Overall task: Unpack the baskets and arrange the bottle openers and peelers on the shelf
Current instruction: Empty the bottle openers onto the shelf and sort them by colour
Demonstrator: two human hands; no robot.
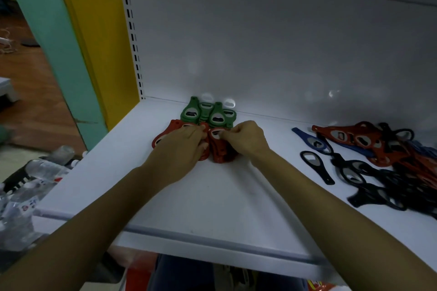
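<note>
Green bottle openers (208,113) lie in neat stacks at the back of the white shelf (212,201). Just in front of them sit stacks of red bottle openers (218,149). My left hand (182,146) rests on the left red stack, fingers curled at its top edge. My right hand (246,138) pinches the top of the right red stack. A loose heap of red, blue and black openers (378,160) lies at the right of the shelf.
A single black opener (316,166) lies apart from the heap. Left of the shelf stand a yellow panel (99,38) and a teal post (54,38). Plastic-wrapped goods (30,184) sit low on the left, below shelf level.
</note>
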